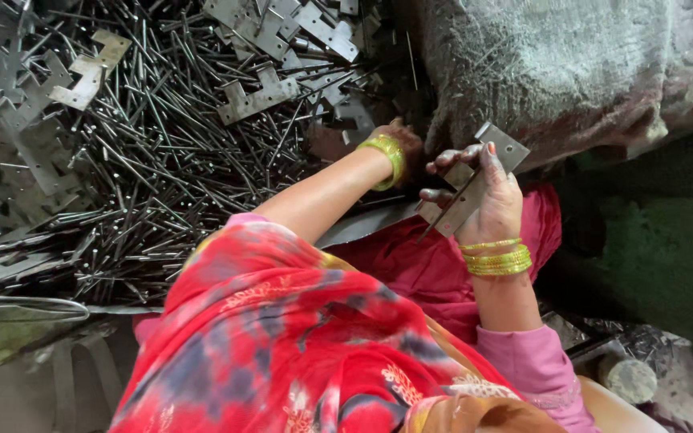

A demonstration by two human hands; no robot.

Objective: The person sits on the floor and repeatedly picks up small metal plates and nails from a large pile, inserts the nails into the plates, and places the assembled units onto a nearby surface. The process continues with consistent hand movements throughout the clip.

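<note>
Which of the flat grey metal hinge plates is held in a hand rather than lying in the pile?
The flat grey metal hinge plate gripped in the right hand; all others lie loose among thin steel pins.

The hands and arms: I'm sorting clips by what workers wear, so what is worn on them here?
The left hand has a wide yellow-green bangle at the wrist, and that forearm is bare below red patterned cloth. The right hand has red-painted nails and a stack of thin gold bangles; further up is a pink sleeve.
</note>
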